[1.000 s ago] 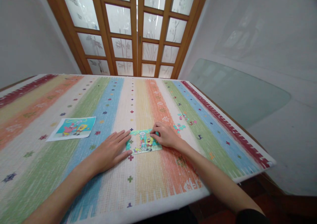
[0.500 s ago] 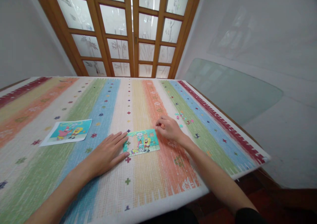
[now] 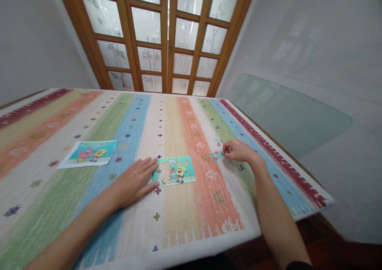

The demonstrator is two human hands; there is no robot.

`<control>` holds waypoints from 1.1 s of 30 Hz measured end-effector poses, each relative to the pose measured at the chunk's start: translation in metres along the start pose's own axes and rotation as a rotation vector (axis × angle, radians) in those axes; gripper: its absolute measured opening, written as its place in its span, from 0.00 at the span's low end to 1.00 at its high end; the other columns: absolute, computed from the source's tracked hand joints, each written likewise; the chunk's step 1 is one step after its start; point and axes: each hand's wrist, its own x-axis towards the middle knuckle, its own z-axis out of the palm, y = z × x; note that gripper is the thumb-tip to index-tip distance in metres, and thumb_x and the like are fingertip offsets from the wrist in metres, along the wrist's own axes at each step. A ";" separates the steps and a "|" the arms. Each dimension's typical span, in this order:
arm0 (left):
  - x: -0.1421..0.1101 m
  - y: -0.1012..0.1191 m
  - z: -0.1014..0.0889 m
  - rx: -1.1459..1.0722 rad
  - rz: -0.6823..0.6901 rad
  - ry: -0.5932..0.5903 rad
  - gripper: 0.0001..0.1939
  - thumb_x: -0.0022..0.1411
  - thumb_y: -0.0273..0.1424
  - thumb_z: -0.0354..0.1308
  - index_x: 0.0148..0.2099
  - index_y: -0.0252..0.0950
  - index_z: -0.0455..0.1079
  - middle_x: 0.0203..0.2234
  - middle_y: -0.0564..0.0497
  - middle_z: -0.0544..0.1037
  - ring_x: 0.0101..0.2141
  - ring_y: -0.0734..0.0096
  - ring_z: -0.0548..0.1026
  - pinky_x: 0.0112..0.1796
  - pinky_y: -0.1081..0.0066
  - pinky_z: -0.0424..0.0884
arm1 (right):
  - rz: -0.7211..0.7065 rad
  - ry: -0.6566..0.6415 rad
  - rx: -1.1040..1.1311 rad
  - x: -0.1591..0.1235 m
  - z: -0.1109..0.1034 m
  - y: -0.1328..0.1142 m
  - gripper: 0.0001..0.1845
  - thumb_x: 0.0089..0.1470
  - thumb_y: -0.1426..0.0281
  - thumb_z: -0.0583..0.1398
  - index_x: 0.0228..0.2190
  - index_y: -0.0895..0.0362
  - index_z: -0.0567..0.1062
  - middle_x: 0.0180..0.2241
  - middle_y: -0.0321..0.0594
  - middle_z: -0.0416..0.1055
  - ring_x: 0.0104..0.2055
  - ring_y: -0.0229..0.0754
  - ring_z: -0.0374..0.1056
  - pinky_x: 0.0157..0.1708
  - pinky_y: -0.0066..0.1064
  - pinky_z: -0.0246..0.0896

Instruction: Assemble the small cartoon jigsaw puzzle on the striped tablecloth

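Note:
A partly assembled jigsaw puzzle point(image 3: 187, 169), with cartoon figures on a turquoise background, lies flat near the middle of the table. My left hand point(image 3: 135, 182) rests flat with fingers stretched out, its thumb and fingertips at the puzzle's left edge. Bare cloth shows through a gap in the puzzle's left part. Over to the right, my right hand point(image 3: 237, 150) is at the loose puzzle pieces point(image 3: 215, 155), thumb and fingers pinched together. Whatever is between those fingertips is too small and hidden to make out.
A printed picture point(image 3: 91, 154) of the same cartoon figures lies on the left of the striped tablecloth point(image 3: 176, 218). More loose pieces point(image 3: 220, 141) sit just beyond my right hand. Glazed wooden doors point(image 3: 168, 43) stand behind the table, and a pale glass panel point(image 3: 286, 111) is at the right wall.
My right hand has left the puzzle's upper right corner and moved right to the loose pieces. My left hand has stayed at the puzzle's left edge.

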 end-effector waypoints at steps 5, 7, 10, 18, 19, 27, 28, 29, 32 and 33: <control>-0.001 0.000 -0.001 -0.015 -0.003 0.000 0.31 0.74 0.50 0.44 0.69 0.37 0.60 0.69 0.44 0.61 0.67 0.50 0.60 0.65 0.49 0.58 | -0.052 -0.068 0.040 0.001 0.001 -0.003 0.09 0.44 0.76 0.63 0.31 0.57 0.82 0.30 0.41 0.79 0.31 0.42 0.72 0.32 0.28 0.59; -0.001 -0.001 -0.001 -0.023 -0.006 -0.001 0.31 0.74 0.50 0.45 0.69 0.38 0.60 0.69 0.44 0.61 0.67 0.49 0.60 0.65 0.47 0.57 | -0.071 -0.070 0.050 0.002 0.001 -0.005 0.10 0.45 0.76 0.63 0.32 0.56 0.83 0.32 0.42 0.80 0.33 0.43 0.72 0.33 0.29 0.60; -0.001 -0.001 0.000 -0.033 -0.007 0.001 0.31 0.74 0.50 0.46 0.69 0.38 0.60 0.68 0.44 0.61 0.66 0.48 0.61 0.64 0.46 0.58 | -0.087 -0.071 0.063 0.002 0.001 -0.005 0.11 0.46 0.77 0.63 0.32 0.56 0.83 0.32 0.43 0.80 0.33 0.43 0.72 0.34 0.30 0.61; -0.001 -0.001 0.000 -0.037 -0.004 0.009 0.30 0.74 0.49 0.46 0.69 0.38 0.61 0.68 0.43 0.61 0.66 0.49 0.61 0.64 0.47 0.58 | -0.093 -0.049 0.100 0.005 0.004 -0.003 0.08 0.48 0.74 0.66 0.33 0.56 0.83 0.31 0.42 0.79 0.32 0.43 0.72 0.34 0.31 0.61; -0.001 -0.001 -0.001 -0.031 -0.005 -0.001 0.31 0.74 0.50 0.46 0.69 0.37 0.61 0.68 0.43 0.60 0.66 0.49 0.60 0.64 0.46 0.59 | -0.095 -0.045 0.112 0.005 0.005 -0.003 0.07 0.47 0.74 0.66 0.32 0.56 0.83 0.31 0.42 0.79 0.32 0.43 0.71 0.35 0.31 0.60; 0.000 0.001 -0.002 -0.024 -0.006 -0.007 0.31 0.75 0.50 0.44 0.69 0.37 0.60 0.69 0.43 0.60 0.67 0.50 0.60 0.64 0.47 0.58 | -0.116 -0.039 0.192 0.005 0.004 -0.002 0.02 0.45 0.76 0.63 0.25 0.57 0.76 0.23 0.35 0.72 0.27 0.37 0.65 0.29 0.27 0.55; 0.000 0.001 -0.002 -0.029 -0.006 -0.003 0.31 0.74 0.50 0.44 0.69 0.38 0.61 0.68 0.43 0.61 0.66 0.49 0.61 0.64 0.47 0.58 | -0.126 -0.039 0.205 0.005 0.003 -0.003 0.02 0.46 0.75 0.63 0.25 0.57 0.75 0.23 0.34 0.71 0.27 0.37 0.65 0.29 0.27 0.56; 0.000 0.001 -0.002 -0.034 -0.007 0.000 0.31 0.74 0.50 0.44 0.69 0.38 0.61 0.68 0.43 0.61 0.66 0.49 0.61 0.64 0.47 0.58 | -0.142 -0.034 0.229 0.006 0.002 -0.005 0.02 0.47 0.73 0.63 0.25 0.57 0.75 0.23 0.34 0.71 0.27 0.36 0.65 0.30 0.27 0.56; 0.001 0.002 -0.004 -0.044 -0.006 -0.003 0.31 0.74 0.51 0.44 0.68 0.36 0.61 0.68 0.42 0.61 0.66 0.48 0.61 0.64 0.46 0.58 | -0.214 0.018 0.385 0.009 0.004 -0.020 0.06 0.51 0.68 0.64 0.26 0.57 0.74 0.24 0.34 0.72 0.27 0.36 0.64 0.30 0.27 0.56; 0.001 0.002 -0.004 -0.047 -0.006 -0.001 0.31 0.74 0.51 0.44 0.68 0.36 0.61 0.68 0.42 0.61 0.66 0.47 0.61 0.64 0.46 0.58 | -0.237 0.042 0.459 0.010 0.007 -0.028 0.07 0.51 0.67 0.65 0.26 0.57 0.74 0.25 0.35 0.72 0.26 0.35 0.64 0.29 0.27 0.56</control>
